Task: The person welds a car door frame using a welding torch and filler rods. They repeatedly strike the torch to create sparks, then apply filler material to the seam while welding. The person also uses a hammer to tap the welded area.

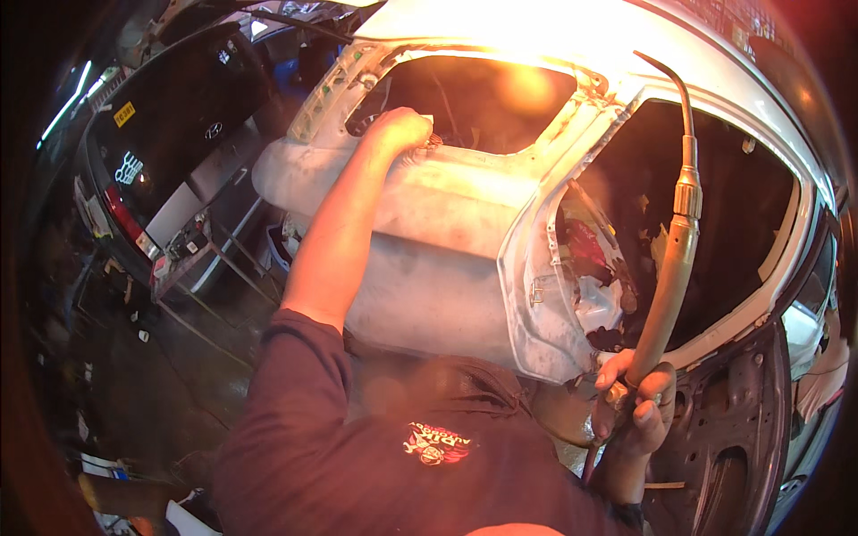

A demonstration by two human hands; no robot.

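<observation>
My right hand (648,406) is wrapped round the lower end of a brass-coloured gas welding torch (668,281), near its valve knob. The torch stands nearly upright, and its thin bent tip curves to the upper left; glare there hides whether a flame burns. My left arm reaches forward, and my left hand (407,131) is closed at the lower edge of the window opening of a bare grey car door (438,201). A pale edge and a brownish, bristly bit show beside its fingers, too little to name.
Right of the door is a second opening in the car body (581,344), with torn material inside. A dark door panel (728,429) stands at the lower right. On the left, a dark tailgate (179,125) is near a metal stand (210,246). Strong glare covers the roof (465,27).
</observation>
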